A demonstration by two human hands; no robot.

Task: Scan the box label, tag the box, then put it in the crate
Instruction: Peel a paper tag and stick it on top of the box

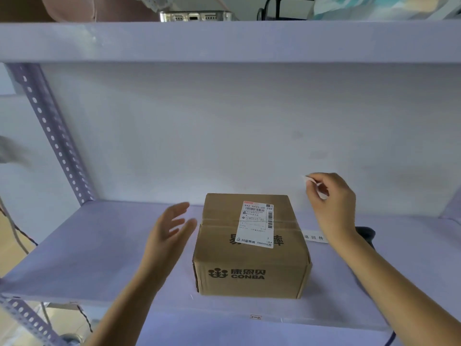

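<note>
Cardboard box [252,245] resting on the shelf [99,245], shipping label [257,224] face up, left hand [169,231] just beside its left side with fingers spread, right hand [331,203] raised behind its right corner, fingers pinching a small white tag [310,180].

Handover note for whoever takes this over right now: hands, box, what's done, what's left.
Left hand: open, empty, beside the box's left side, not touching.
Right hand: above and right of the box, pinching a small white tag.
CONBA cardboard box: closed, on the shelf, shipping label face up.
A dark object, possibly the scanner, lies behind the right wrist.
Done: scan cannot be confirmed from this view.
Left: stick the tag on the box, then move it to the crate, which is not in view.
</note>
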